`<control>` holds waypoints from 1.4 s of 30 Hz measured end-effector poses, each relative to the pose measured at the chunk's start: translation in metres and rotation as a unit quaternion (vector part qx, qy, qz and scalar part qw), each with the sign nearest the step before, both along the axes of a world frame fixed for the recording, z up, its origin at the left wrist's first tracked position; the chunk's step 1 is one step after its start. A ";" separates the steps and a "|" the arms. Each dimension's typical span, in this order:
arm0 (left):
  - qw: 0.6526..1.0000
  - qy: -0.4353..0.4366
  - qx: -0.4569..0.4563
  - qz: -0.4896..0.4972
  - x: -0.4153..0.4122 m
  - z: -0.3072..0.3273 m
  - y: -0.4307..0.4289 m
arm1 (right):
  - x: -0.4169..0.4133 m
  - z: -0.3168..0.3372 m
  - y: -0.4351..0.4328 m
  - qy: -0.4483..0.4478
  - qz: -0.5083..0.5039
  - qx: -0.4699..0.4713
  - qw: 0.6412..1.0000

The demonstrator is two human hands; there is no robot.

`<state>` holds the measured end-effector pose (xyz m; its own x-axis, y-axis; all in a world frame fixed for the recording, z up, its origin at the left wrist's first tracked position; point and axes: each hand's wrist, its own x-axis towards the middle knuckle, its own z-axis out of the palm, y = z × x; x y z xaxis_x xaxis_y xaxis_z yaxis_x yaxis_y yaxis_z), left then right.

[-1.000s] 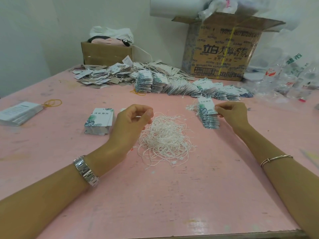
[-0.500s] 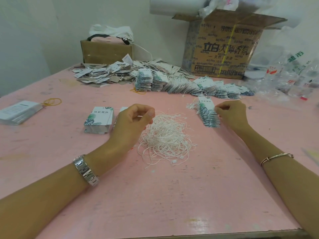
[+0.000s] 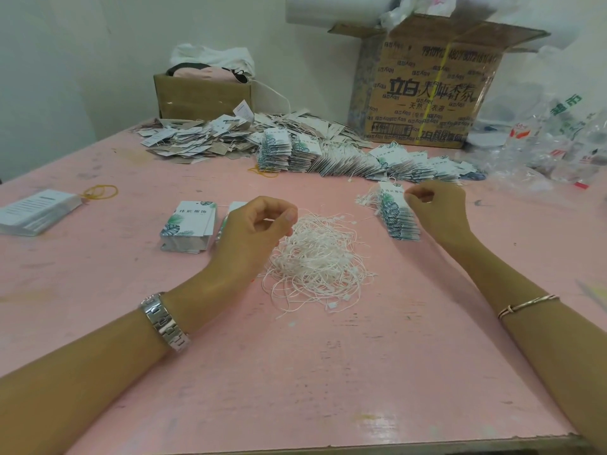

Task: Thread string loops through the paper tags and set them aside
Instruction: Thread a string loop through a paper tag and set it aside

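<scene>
The left hand (image 3: 253, 234) pinched a string (image 3: 270, 220) over the pile (image 3: 322, 257), best drawn out singly, while the right hand (image 3: 438, 208) gripped the top tag (image 3: 392, 196).

pink table (image 3: 328, 372), string heap (image 3: 315, 261), tag stacks (image 3: 189, 226), loose tags (image 3: 197, 139), two cardboard boxes (image 3: 427, 90)

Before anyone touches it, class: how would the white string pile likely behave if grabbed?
Probably floppy: the thin strands in the string pile curl loosely. Likely tangles, since loops overlap everywhere. Seemingly light, so a push may scatter it.
</scene>
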<state>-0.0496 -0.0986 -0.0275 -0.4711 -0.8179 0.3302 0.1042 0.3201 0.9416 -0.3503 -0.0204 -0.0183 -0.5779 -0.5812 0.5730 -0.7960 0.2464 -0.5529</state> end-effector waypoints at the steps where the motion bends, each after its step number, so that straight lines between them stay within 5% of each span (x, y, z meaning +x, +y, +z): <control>1: 1.000 -0.002 -0.006 -0.001 0.000 0.000 0.000 | 0.009 0.003 -0.001 0.012 0.032 -0.002 0.999; 7: 0.997 -0.041 -0.060 -0.003 0.002 -0.002 0.002 | 0.076 0.017 -0.002 -0.012 0.311 0.053 0.949; 12: 0.990 -0.083 -0.116 -0.004 0.005 -0.004 0.005 | 0.100 0.014 0.001 0.025 0.408 0.114 0.906; 21: 0.980 -0.114 -0.165 -0.016 0.005 -0.007 0.006 | 0.106 0.015 0.005 0.035 0.426 0.115 0.897; 34: 0.974 -0.100 -0.199 -0.034 0.003 -0.005 0.007 | 0.125 0.030 0.013 0.087 0.401 -0.069 0.909; 42: 0.971 -0.122 -0.204 -0.026 0.005 -0.004 0.008 | 0.120 0.032 0.013 0.034 0.358 -0.148 0.921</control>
<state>-0.0450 -0.0903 -0.0313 -0.6126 -0.6158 0.4955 -0.0804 0.6722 0.7360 -0.2302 -0.0076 0.0136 -0.0633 -0.6119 0.7884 -0.7315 -0.5089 -0.4538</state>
